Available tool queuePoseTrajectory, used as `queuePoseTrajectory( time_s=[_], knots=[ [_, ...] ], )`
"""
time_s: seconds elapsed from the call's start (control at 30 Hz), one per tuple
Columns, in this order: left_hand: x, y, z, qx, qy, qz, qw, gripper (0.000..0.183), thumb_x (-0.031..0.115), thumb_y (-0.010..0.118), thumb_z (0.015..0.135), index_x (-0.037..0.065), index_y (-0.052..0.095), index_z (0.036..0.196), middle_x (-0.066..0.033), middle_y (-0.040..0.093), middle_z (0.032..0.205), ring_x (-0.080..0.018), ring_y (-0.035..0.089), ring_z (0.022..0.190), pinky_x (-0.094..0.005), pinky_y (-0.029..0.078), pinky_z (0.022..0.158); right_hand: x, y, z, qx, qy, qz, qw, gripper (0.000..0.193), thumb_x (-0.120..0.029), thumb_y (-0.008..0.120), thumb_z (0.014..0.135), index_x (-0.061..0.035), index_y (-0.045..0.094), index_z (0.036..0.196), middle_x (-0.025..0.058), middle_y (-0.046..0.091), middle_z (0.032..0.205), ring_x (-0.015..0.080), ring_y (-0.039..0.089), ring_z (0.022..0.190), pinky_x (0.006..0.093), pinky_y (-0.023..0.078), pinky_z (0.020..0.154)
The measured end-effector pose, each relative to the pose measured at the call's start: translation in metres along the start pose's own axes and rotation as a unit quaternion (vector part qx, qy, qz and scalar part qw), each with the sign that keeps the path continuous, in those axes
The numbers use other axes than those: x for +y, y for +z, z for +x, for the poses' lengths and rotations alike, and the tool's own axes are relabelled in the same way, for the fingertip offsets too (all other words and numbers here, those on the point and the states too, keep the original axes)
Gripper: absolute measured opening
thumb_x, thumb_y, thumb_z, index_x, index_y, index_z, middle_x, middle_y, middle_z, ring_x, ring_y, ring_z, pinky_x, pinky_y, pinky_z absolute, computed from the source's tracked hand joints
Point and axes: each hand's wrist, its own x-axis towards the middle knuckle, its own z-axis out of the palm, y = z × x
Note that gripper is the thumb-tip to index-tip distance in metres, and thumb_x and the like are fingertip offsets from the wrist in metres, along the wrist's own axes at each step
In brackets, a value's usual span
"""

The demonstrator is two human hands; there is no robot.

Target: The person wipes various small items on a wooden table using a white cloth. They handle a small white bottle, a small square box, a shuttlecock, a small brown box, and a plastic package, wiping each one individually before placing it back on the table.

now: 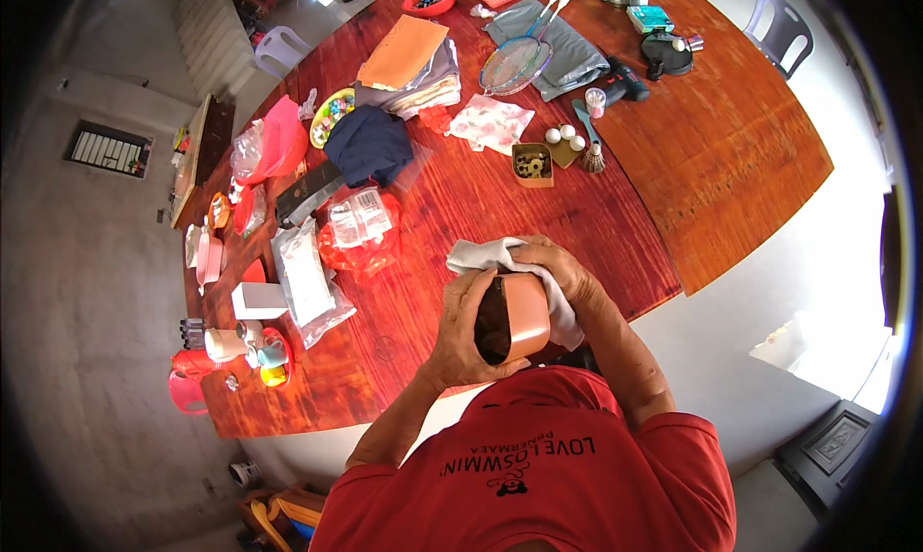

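Observation:
Close to my chest at the table's near edge, my left hand (461,333) grips a salmon-coloured container (530,313) with rounded corners. Its dark open side is tilted toward the left, and what lies inside is too dark to tell. My right hand (561,266) is closed on a pale grey-white cloth (493,255), pressing it to the container's far side. One end of the cloth hangs down by my right forearm. Beyond my hands on the table are a small square tin (534,166) with dark and brass-coloured bits in it, and several white balls (566,136).
On the red wooden table (596,235), a brush (593,158) and a power drill (623,81) lie beyond the tin. Farther back are badminton rackets (519,63) and folded cloths (413,62). Leftward sit a red plastic bag (361,249), a dark long box (308,194) and a white box (260,301).

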Motion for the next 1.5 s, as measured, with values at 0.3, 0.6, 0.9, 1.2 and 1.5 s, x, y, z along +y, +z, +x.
queuePoseTrajectory(
  time_s=[0.3,0.6,0.9,1.2,1.5],
  knots=[
    [-0.03,0.022,0.026,0.044,-0.048,-0.059,0.996,0.105,0.034,0.086,0.051,-0.001,0.032,0.134,-0.0196,0.039,0.125,-0.038,0.037,0.118,-0.0481,0.033,0.099,0.137,-0.037,0.018,0.052,-0.097,0.296,0.949,0.031,-0.019,0.046,0.094,-0.0038,0.051,0.12,0.008,0.06,0.107,0.0182,0.06,0.093,0.0317,0.053,0.08],
    [-0.086,0.043,0.051,0.102,-0.169,0.05,0.979,0.1,0.032,0.085,0.057,0.004,0.03,0.135,-0.0191,0.038,0.127,-0.0374,0.036,0.117,-0.0501,0.034,0.096,0.101,-0.023,-0.002,0.183,0.032,0.271,0.945,0.048,-0.04,0.035,0.096,-0.003,0.048,0.123,0.0134,0.059,0.102,0.022,0.058,0.086,0.0349,0.051,0.071],
    [-0.085,0.08,0.059,-0.006,-0.118,0.124,0.985,0.092,0.026,0.082,0.054,0.008,0.037,0.133,-0.0141,0.041,0.123,-0.0357,0.04,0.112,-0.0453,0.04,0.093,0.048,-0.057,0.013,0.374,-0.127,-0.403,0.825,0.037,-0.033,0.04,0.095,-0.0027,0.047,0.116,0.0172,0.051,0.096,0.0269,0.051,0.091,0.0379,0.041,0.078],
    [-0.086,0.08,0.062,-0.007,-0.055,0.023,0.998,0.095,0.025,0.083,0.052,0.007,0.037,0.133,-0.0138,0.04,0.125,-0.0358,0.04,0.115,-0.045,0.041,0.093,0.0,-0.102,0.017,0.2,0.087,-0.039,0.975,0.053,-0.045,0.05,0.088,0.0006,0.054,0.113,0.0099,0.061,0.095,0.018,0.057,0.089,0.034,0.046,0.081],
    [-0.095,0.064,0.077,-0.022,-0.006,0.103,0.994,0.094,0.022,0.082,0.054,0.01,0.035,0.135,-0.0146,0.04,0.127,-0.0368,0.042,0.114,-0.0464,0.043,0.092,-0.003,-0.077,0.012,0.208,-0.024,-0.141,0.968,0.058,-0.023,0.074,0.073,-0.0015,0.05,0.12,0.0068,0.056,0.105,0.0165,0.053,0.1,0.0315,0.043,0.088]
  ],
)
